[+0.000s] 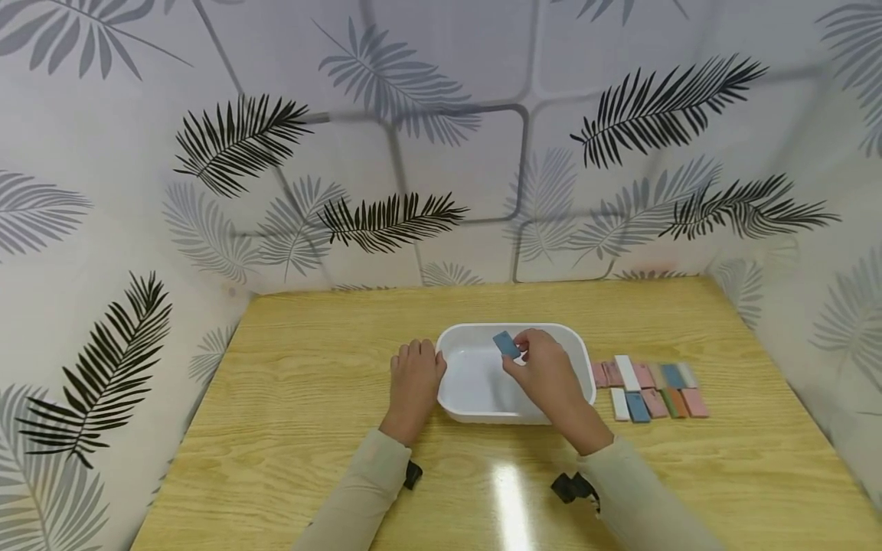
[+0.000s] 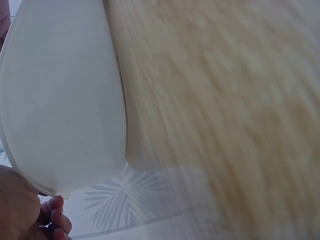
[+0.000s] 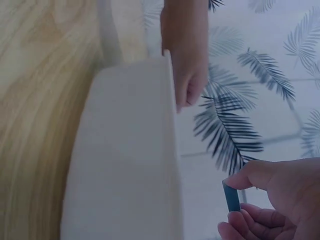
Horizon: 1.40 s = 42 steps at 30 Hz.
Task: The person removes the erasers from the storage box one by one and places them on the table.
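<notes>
A white plastic basin point(image 1: 475, 379) stands on the wooden table, and nothing shows on the part of its floor that I can see. My left hand point(image 1: 416, 379) grips its left rim; in the left wrist view the thumb side and curled fingers point(image 2: 57, 220) meet at the rim. Above the basin my right hand point(image 1: 551, 375) pinches a small blue rectangular block point(image 1: 506, 344) between thumb and fingers. From the right wrist, the blue block point(image 3: 231, 196) shows its narrow side, held higher than the rim and apart from it.
Right of the basin lie two rows of small rectangular blocks: pink point(image 1: 694, 402), blue point(image 1: 638, 407), white point(image 1: 619, 404) and orange-green point(image 1: 675, 402). One white block point(image 1: 627, 373) lies across the rows. A leaf-patterned covering point(image 1: 413, 153) rises behind the wooden table point(image 1: 310, 344).
</notes>
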Available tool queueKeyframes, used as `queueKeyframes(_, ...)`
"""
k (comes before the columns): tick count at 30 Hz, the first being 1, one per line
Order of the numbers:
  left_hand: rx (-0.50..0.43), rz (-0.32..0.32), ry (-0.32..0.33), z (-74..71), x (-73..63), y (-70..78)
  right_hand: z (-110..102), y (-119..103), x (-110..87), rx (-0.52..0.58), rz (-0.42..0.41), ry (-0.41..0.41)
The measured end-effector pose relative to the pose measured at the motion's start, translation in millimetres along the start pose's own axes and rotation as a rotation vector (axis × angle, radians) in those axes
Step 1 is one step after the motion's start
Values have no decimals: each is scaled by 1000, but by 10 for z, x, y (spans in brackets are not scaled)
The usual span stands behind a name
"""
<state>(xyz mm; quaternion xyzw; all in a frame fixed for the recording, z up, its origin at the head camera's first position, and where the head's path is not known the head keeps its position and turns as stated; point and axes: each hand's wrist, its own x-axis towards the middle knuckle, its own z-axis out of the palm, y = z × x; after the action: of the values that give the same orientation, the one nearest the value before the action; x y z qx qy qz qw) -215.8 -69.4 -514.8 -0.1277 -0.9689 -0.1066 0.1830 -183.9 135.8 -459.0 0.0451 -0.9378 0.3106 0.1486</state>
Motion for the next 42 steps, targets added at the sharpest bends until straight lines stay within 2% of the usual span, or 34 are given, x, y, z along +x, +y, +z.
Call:
queueKeyframes(7, 0, 11, 27, -5, -7, 2, -305, 159, -53, -11, 61, 79)
queueKeyframes(11, -17, -4, 3, -8, -2, 10, -453, 284, -98, -6, 125, 126)
queueKeyframes(21, -23, -3, -1, -11, -10, 21, -660, 631, -288, 9, 296, 151)
queueKeyframes(26, -11, -12, -11, 7, 0, 11, -682, 766, -417, -5, 327, 117)
queueKeyframes(34, -9, 3, 12, 13, -8, 8, -579, 984, -624, -100, 266, 79)
queueKeyframes(42, -15, 11, 32, 8, -15, 10, -485, 1116, -732, -90, 327, -64)
